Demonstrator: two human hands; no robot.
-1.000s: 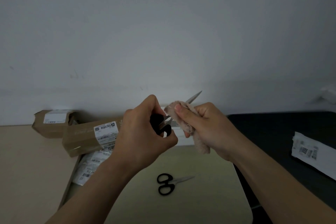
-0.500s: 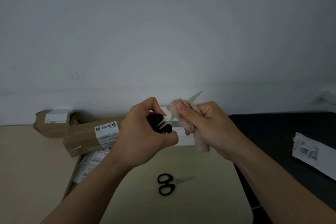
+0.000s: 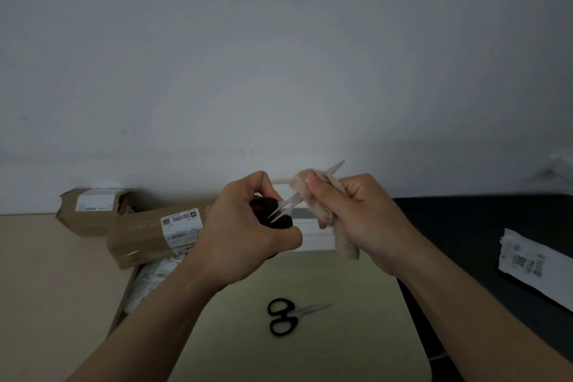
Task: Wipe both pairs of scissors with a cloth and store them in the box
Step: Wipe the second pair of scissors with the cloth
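My left hand (image 3: 245, 229) grips the black handles of a pair of scissors (image 3: 286, 206), held up above the table with the blades pointing up and right. My right hand (image 3: 356, 214) pinches a beige cloth (image 3: 313, 192) around the blades; only the blade tip sticks out past the cloth. A second pair of black-handled scissors (image 3: 285, 315) lies flat on the pale tabletop (image 3: 341, 350) below my hands, its blades pointing right. A white box (image 3: 310, 236) sits behind my hands, mostly hidden by them.
Two brown cardboard parcels (image 3: 152, 234) with white labels lie at the left against the wall, over an open carton holding white packets (image 3: 145, 282). A dark surface (image 3: 465, 226) at the right carries a white labelled packet (image 3: 533, 263).
The scissors' handles have spread a little wider in my left hand and the cloth has shifted slightly along the blades. The scissors on the table have not moved.
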